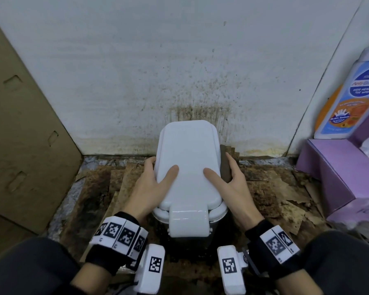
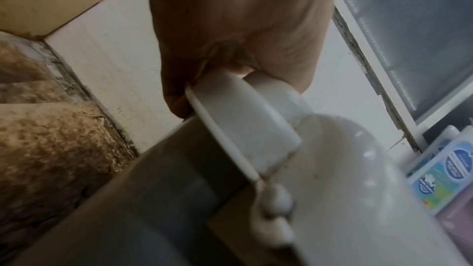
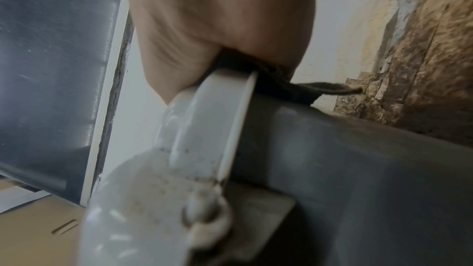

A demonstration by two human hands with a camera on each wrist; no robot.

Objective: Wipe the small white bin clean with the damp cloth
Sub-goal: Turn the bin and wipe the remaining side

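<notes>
The small white bin (image 1: pixel 188 158) stands on the dirty floor against the wall, lid closed, with its pedal flap towards me. My left hand (image 1: pixel 158 173) grips the lid's left edge, thumb on top and fingers round the side; the left wrist view shows that hand (image 2: pixel 230 27) clamped on the lid rim (image 2: pixel 243 120). My right hand (image 1: pixel 224 175) holds the dark brown damp cloth (image 1: pixel 225 165) against the bin's right side, thumb lying on the lid. From the right wrist, the cloth (image 3: pixel 286 90) is squeezed between palm (image 3: pixel 217 17) and bin (image 3: pixel 217 112).
A tall cardboard box (image 1: pixel 19 124) leans at the left. The white wall (image 1: pixel 179 71) behind the bin is spattered brown. Torn stained paper (image 1: pixel 275 188) covers the floor. A purple box (image 1: pixel 332 171) and a wash bottle (image 1: pixel 354 99) crowd the right.
</notes>
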